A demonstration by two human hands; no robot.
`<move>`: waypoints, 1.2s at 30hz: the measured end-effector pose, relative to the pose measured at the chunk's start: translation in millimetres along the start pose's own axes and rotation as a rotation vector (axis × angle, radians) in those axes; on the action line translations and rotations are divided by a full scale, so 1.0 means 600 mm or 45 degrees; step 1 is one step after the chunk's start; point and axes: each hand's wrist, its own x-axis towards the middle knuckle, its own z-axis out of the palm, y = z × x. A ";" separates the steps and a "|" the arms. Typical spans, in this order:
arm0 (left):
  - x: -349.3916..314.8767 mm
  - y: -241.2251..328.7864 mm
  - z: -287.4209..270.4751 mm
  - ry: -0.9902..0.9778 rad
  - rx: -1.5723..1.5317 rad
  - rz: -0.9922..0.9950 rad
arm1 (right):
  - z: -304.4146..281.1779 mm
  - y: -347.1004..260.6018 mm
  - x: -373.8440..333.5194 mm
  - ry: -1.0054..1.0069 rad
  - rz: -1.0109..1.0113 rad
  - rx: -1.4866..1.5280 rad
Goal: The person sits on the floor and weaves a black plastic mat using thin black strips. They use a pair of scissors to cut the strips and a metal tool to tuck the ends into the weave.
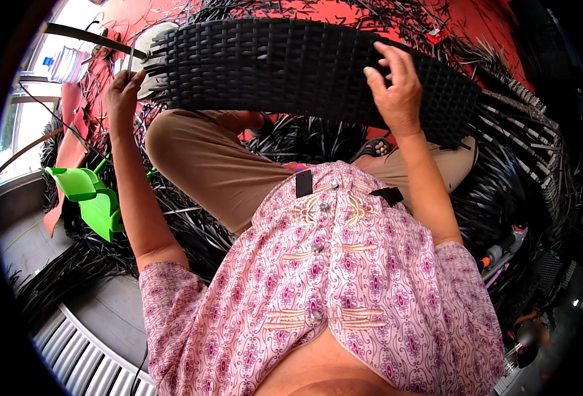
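A long, curved panel of woven black strips (272, 72) lies across my bent knees, with loose strip ends sticking out at its left end. By those ends, my left hand (123, 96) is closed, thumb against fingers, on a thin grey stick-like piece (132, 54) that rises from the grip. My right hand (397, 89) is over the right half of the weave, fingers apart and slightly bent, with nothing held. Whether its fingertips touch the weave I cannot tell.
Heaps of loose black strips (502, 185) surround my legs on the red floor covering (344, 12). A small green plastic chair (93, 198) stands at the left. White slats (84, 350) show at lower left, and a tool with an orange part (492, 256) lies at right.
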 end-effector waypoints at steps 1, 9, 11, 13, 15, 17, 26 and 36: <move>0.006 -0.013 0.004 -0.017 0.043 -0.001 | -0.008 0.020 0.001 0.129 0.083 -0.006; 0.011 -0.107 0.049 -0.316 -0.336 -0.435 | -0.181 0.256 -0.068 0.506 0.744 -0.684; 0.009 -0.084 0.039 -0.368 -0.215 -0.451 | -0.209 0.291 -0.072 0.366 0.871 -0.890; 0.009 -0.083 0.050 -0.375 -0.269 -0.464 | -0.215 0.307 -0.065 0.315 0.992 -0.768; 0.021 -0.076 0.058 -0.443 -0.253 -0.426 | -0.215 0.373 -0.067 0.302 1.070 -0.495; 0.028 -0.085 0.059 -0.437 -0.248 -0.386 | -0.213 0.429 -0.065 0.460 1.063 -0.067; -0.069 0.097 0.160 -0.595 -0.266 -0.280 | -0.339 0.576 0.018 0.569 1.006 -0.051; -0.277 0.203 0.206 -0.644 -0.344 -0.405 | -0.485 0.691 -0.022 0.217 1.253 -0.661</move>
